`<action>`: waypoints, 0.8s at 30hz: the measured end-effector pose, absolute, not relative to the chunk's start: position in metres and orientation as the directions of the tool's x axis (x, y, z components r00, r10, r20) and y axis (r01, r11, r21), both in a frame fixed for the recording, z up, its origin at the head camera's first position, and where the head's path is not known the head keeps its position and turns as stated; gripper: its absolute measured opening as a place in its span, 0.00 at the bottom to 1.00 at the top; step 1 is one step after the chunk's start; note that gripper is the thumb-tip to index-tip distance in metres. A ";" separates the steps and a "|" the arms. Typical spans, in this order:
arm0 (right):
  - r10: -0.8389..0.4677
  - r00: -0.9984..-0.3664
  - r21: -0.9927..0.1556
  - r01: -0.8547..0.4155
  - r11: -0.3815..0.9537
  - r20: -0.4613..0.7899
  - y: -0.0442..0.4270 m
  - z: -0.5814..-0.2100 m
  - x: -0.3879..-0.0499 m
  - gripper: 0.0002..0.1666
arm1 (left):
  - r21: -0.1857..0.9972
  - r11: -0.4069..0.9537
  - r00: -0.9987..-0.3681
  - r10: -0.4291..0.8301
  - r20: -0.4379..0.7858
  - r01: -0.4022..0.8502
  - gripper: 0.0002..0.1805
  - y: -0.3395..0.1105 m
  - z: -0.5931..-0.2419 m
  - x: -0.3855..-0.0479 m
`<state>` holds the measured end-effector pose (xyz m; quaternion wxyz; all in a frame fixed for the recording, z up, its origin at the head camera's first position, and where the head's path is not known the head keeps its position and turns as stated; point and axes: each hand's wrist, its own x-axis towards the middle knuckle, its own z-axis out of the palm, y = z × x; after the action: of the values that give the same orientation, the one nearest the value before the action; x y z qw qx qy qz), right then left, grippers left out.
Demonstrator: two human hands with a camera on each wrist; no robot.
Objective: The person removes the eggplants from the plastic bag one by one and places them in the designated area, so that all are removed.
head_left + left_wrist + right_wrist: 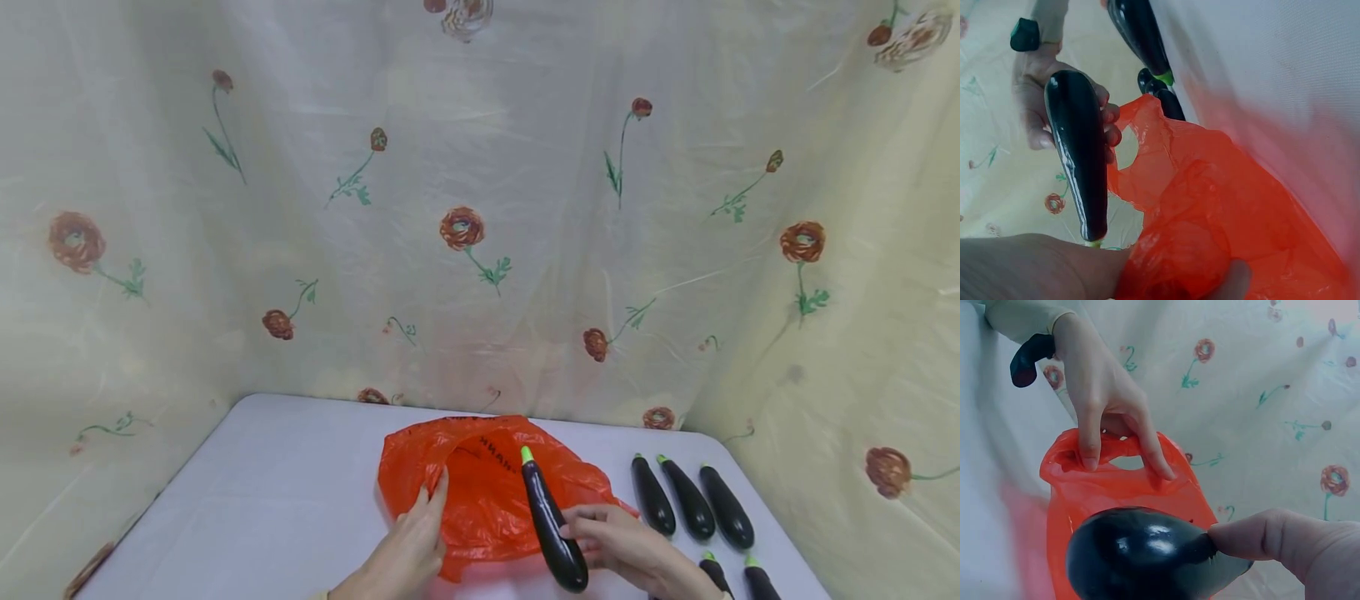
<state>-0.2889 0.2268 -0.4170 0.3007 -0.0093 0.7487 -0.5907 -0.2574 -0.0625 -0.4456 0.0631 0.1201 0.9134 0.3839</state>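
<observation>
A red plastic bag lies on the table with its mouth held apart. My left hand pinches the bag's left edge; the right wrist view shows that hand with thumb and fingers at the bag's handle. My right hand grips a dark, glossy eggplant by its lower part, with the green stem end pointing up and away over the bag's opening. In the left wrist view the held eggplant lies across the right hand's fingers.
To the right of the bag several more eggplants lie on the white table, three in a back row and others nearer the front edge. A flower-patterned curtain hangs behind and along both sides of the table.
</observation>
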 end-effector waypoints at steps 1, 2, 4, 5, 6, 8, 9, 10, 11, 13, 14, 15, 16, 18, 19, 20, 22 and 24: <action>-0.367 -0.819 -0.889 0.346 0.299 -0.442 0.229 -0.417 -0.288 0.26 | 0.717 0.677 -0.963 0.267 -0.027 0.168 0.44 -0.062 -0.445 -0.258; -0.368 -0.817 -0.889 0.352 0.292 -0.444 0.232 -0.418 -0.287 0.26 | 0.718 0.676 -0.964 0.266 -0.030 0.165 0.44 -0.062 -0.445 -0.258; -0.382 -0.811 -0.892 0.359 0.274 -0.444 0.236 -0.418 -0.285 0.26 | 0.708 0.682 -0.963 0.269 -0.009 0.184 0.44 -0.062 -0.446 -0.257; -0.392 -0.808 -0.895 0.360 0.265 -0.440 0.239 -0.419 -0.285 0.26 | 0.708 0.682 -0.963 0.270 -0.007 0.186 0.44 -0.062 -0.446 -0.257; -0.402 -0.805 -0.897 0.360 0.255 -0.437 0.241 -0.420 -0.283 0.27 | 0.700 0.685 -0.962 0.273 0.009 0.201 0.44 -0.063 -0.447 -0.257; -0.415 -0.800 -0.900 0.360 0.245 -0.433 0.245 -0.420 -0.282 0.26 | 0.688 0.690 -0.960 0.279 0.030 0.222 0.43 -0.064 -0.448 -0.256; -0.416 -0.800 -0.901 0.359 0.244 -0.432 0.246 -0.421 -0.281 0.27 | 0.685 0.691 -0.959 0.282 0.036 0.229 0.43 -0.064 -0.448 -0.257; -0.413 -0.801 -0.900 0.360 0.246 -0.433 0.248 -0.421 -0.280 0.27 | 0.686 0.692 -0.959 0.282 0.032 0.226 0.43 -0.064 -0.448 -0.256; -0.410 -0.803 -0.900 0.359 0.248 -0.433 0.249 -0.421 -0.279 0.27 | 0.691 0.690 -0.960 0.280 0.020 0.216 0.43 -0.064 -0.448 -0.256; -0.396 -0.806 -0.895 0.361 0.263 -0.441 0.251 -0.422 -0.277 0.28 | 0.704 0.686 -0.962 0.273 -0.013 0.185 0.43 -0.064 -0.447 -0.257; -0.387 -0.807 -0.891 0.362 0.273 -0.446 0.252 -0.422 -0.276 0.28 | 0.710 0.683 -0.962 0.271 -0.025 0.174 0.43 -0.064 -0.447 -0.257; -0.379 -0.807 -0.886 0.365 0.285 -0.454 0.253 -0.422 -0.275 0.28 | 0.714 0.681 -0.963 0.267 -0.037 0.161 0.43 -0.064 -0.447 -0.257; -0.367 -0.805 -0.879 0.374 0.295 -0.466 0.255 -0.422 -0.274 0.28 | 0.718 0.679 -0.963 0.265 -0.048 0.151 0.43 -0.063 -0.446 -0.257; -0.339 -0.803 -0.863 0.393 0.318 -0.491 0.257 -0.423 -0.271 0.29 | 0.721 0.676 -0.963 0.264 -0.048 0.149 0.43 -0.063 -0.447 -0.258; -0.325 -0.801 -0.854 0.402 0.331 -0.503 0.259 -0.424 -0.269 0.30 | 0.720 0.677 -0.963 0.265 -0.042 0.155 0.43 -0.063 -0.447 -0.258; -0.302 -0.801 -0.842 0.411 0.349 -0.516 0.260 -0.424 -0.267 0.30 | 0.716 0.679 -0.963 0.266 -0.035 0.161 0.43 -0.063 -0.447 -0.257; -0.279 -0.802 -0.831 0.421 0.365 -0.529 0.262 -0.425 -0.264 0.30 | 0.712 0.683 -0.964 0.266 -0.031 0.165 0.43 -0.063 -0.447 -0.257; -0.282 -0.802 -0.828 0.408 0.385 -0.526 0.265 -0.427 -0.262 0.29 | 0.705 0.689 -0.964 0.263 -0.027 0.169 0.43 -0.063 -0.447 -0.258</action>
<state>-0.2621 0.2654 -0.4271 0.3119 0.0409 0.7714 -0.5531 -0.2579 -0.0632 -0.4465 0.0630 0.1178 0.9168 0.3764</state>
